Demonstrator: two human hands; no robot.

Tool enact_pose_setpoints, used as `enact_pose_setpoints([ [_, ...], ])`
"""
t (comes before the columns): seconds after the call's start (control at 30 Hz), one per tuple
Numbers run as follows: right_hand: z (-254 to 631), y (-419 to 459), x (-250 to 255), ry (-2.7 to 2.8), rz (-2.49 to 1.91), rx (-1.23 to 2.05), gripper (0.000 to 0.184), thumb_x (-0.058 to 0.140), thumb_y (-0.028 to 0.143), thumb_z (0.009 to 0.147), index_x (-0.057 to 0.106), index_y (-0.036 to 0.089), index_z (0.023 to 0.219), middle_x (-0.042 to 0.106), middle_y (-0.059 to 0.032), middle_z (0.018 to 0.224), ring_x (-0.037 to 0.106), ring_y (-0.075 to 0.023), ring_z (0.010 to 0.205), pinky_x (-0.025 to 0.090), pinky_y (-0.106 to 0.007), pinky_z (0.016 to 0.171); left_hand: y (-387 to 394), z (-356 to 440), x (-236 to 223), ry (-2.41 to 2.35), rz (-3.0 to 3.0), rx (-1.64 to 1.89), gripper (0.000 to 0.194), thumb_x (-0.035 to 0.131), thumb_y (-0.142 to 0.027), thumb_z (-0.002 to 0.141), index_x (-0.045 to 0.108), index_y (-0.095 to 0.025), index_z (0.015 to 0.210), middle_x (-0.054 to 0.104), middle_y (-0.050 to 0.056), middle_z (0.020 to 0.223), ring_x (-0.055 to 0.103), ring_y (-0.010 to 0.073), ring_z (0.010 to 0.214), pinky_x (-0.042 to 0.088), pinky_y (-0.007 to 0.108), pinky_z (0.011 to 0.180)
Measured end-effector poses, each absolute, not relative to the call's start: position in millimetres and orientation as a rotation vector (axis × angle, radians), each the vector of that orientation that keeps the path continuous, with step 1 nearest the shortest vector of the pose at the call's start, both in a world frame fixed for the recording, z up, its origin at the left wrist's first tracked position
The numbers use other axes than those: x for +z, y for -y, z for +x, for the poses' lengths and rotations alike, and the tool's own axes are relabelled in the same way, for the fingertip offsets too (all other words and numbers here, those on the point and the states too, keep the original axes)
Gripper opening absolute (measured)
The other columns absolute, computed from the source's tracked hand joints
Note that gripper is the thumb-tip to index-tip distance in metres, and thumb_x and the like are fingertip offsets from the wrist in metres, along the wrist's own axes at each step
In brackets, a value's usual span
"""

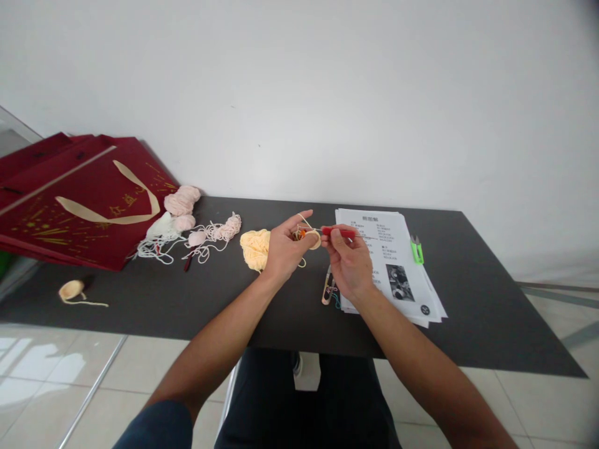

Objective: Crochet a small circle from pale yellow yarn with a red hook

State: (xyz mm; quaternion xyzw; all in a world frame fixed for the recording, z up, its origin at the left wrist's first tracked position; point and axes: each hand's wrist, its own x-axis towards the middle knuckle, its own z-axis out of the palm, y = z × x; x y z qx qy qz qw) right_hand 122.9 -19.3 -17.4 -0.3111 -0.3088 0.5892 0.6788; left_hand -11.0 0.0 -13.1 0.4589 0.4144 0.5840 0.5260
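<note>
My left hand (pixel 286 249) is raised above the dark table (pixel 491 293), its fingers pinched on a small round cream crochet piece (pixel 314 239), with yarn looped over the index finger. My right hand (pixel 349 259) grips a red-handled crochet hook (pixel 337 232), whose tip points left into that piece. The two hands almost touch. A ball of pale yellow yarn (pixel 255 247) lies on the table just left of my left hand.
A stack of printed sheets (pixel 397 262) lies under my right hand, green snips (pixel 416 250) at its right edge. Pink and white yarn (pixel 185 224) sits beside a dark red gift bag (pixel 79 199). A small cream piece (pixel 72 290) lies far left. A clip (pixel 327 288) lies near the sheets.
</note>
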Motion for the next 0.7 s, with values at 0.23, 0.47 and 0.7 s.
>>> enact_pose_setpoints([
  [0.23, 120.5, 20.8, -16.3, 0.709, -0.694, 1.326, 0.02, 0.086, 0.031, 0.082, 0.072, 0.024, 0.093, 0.082, -0.0001, 0.091, 0.071, -0.0119, 0.075, 0.061, -0.027, 0.072, 0.9, -6.9, -17.7, -1.029, 1.171, 1.474, 0.06, 0.083, -0.022, 0.076, 0.067, -0.019, 0.134, 0.064, -0.004, 0.08, 0.058, 0.0077, 0.066, 0.049, 0.02, 0.062],
  [0.47, 122.0, 19.5, -19.4, 0.716, -0.739, 1.285, 0.021, 0.086, 0.033, 0.083, 0.071, 0.024, 0.094, 0.079, 0.0017, 0.089, 0.062, -0.0088, 0.067, 0.053, -0.025, 0.064, 2.0, -8.1, -16.0, -0.897, 1.135, 1.461, 0.055, 0.084, -0.024, 0.076, 0.071, -0.022, 0.13, 0.07, 0.0, 0.09, 0.064, 0.0111, 0.078, 0.053, 0.023, 0.075],
  [0.7, 123.7, 19.3, -16.8, 0.704, -0.709, 1.295, 0.02, 0.084, 0.033, 0.084, 0.069, 0.024, 0.093, 0.079, 0.0009, 0.093, 0.064, -0.0098, 0.071, 0.052, -0.024, 0.064, 0.4, -6.6, -15.3, -0.882, 1.072, 1.494, 0.054, 0.083, -0.017, 0.071, 0.074, -0.021, 0.124, 0.066, -0.002, 0.085, 0.059, 0.0093, 0.072, 0.049, 0.022, 0.069],
])
